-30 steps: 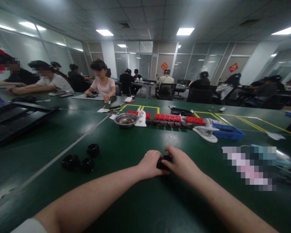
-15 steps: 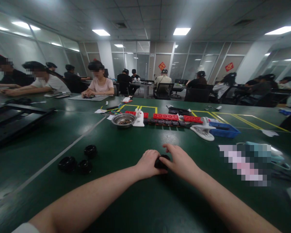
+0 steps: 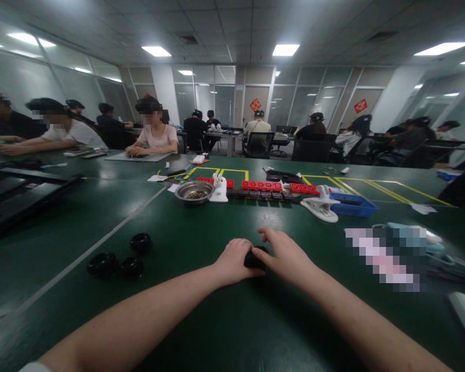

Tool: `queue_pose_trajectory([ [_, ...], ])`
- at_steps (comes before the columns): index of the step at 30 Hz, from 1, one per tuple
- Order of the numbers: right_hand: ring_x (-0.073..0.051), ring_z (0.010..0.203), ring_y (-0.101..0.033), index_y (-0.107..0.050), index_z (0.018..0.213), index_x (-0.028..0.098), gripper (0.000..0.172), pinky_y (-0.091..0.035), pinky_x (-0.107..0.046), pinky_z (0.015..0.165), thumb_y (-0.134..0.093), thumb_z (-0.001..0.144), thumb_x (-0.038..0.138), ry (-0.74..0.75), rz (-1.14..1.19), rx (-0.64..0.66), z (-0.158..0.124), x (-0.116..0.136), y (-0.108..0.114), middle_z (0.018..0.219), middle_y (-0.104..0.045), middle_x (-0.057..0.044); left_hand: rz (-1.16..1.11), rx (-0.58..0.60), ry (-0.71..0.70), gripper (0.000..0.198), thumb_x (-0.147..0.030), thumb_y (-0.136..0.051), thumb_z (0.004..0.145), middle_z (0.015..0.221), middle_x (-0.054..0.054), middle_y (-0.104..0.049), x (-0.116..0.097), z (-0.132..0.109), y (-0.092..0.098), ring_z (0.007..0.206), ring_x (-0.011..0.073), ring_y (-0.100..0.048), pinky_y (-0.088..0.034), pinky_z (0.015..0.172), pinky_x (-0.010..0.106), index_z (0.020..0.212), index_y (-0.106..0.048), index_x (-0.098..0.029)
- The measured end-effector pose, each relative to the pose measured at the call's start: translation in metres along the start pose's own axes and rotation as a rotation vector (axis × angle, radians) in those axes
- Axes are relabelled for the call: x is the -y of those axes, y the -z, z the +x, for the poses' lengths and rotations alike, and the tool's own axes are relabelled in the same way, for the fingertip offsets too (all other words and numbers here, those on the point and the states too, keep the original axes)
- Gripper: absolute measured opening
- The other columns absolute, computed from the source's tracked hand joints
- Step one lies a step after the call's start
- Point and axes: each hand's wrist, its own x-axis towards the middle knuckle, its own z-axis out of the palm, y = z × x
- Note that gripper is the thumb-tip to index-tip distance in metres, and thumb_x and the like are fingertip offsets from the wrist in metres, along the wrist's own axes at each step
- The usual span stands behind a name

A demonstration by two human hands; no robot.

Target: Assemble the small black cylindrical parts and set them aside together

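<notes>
Close in front of me on the green table, my left hand (image 3: 235, 262) is wrapped round a glossy black round piece (image 3: 252, 258). From the other side my right hand (image 3: 284, 256) meets the same piece, its thumb pressed on the near face and its index finger lifted and bent above. Most of the piece is hidden by my fingers, and the far fingers of the right hand are out of sight. To the left lie three similar black ring-like pieces, a far one (image 3: 140, 242), a near one (image 3: 132, 266) and a wider one (image 3: 103, 264).
Beyond my hands stand a metal bowl (image 3: 194, 192) of small parts, white clamps (image 3: 321, 205), a row of red blocks (image 3: 262, 185) and a blue tray (image 3: 352, 205). A black frame (image 3: 27, 199) lies left. A teal item (image 3: 406, 237) sits right. Several people work behind.
The whole view has shifted slightly, so things appear a little further left. Both hands keep nearly the same hold on the black piece.
</notes>
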Motion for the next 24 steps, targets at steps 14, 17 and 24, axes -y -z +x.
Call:
queue_pose_trajectory([
  [14,-0.024,0.100,-0.052,-0.045,0.116,0.016,0.046,-0.040,-0.034,0.083,-0.053,0.074,0.032,0.068,0.002,0.040,-0.0008,-0.0054,-0.0001,0.108,-0.057,-0.012,0.008,-0.005,-0.004,0.050,-0.053,-0.066,0.059,0.091,0.005,-0.053,0.0009,0.0010,-0.0006,0.089,0.0248,-0.049,-0.040,0.082,0.039,0.089,-0.050,-0.017],
  [17,-0.026,0.093,-0.055,-0.048,0.113,0.014,0.044,-0.041,-0.035,0.077,-0.052,0.076,0.037,0.009,-0.086,-0.018,0.0005,-0.0013,-0.0013,0.098,-0.061,-0.012,0.014,-0.010,-0.016,0.049,-0.053,-0.067,0.058,0.092,0.005,-0.053,0.0012,0.0009,-0.0008,0.090,0.0246,-0.049,-0.039,0.082,0.039,0.089,-0.050,-0.018],
  [24,-0.021,0.090,-0.058,-0.046,0.114,0.018,0.043,-0.042,-0.030,0.076,-0.054,0.073,0.024,0.055,0.013,0.120,0.0007,-0.0073,-0.0041,0.099,-0.061,-0.009,0.014,0.011,0.005,0.047,-0.051,-0.067,0.058,0.090,0.005,-0.053,0.0000,0.0013,-0.0005,0.089,0.0244,-0.049,-0.040,0.081,0.038,0.087,-0.050,-0.018],
])
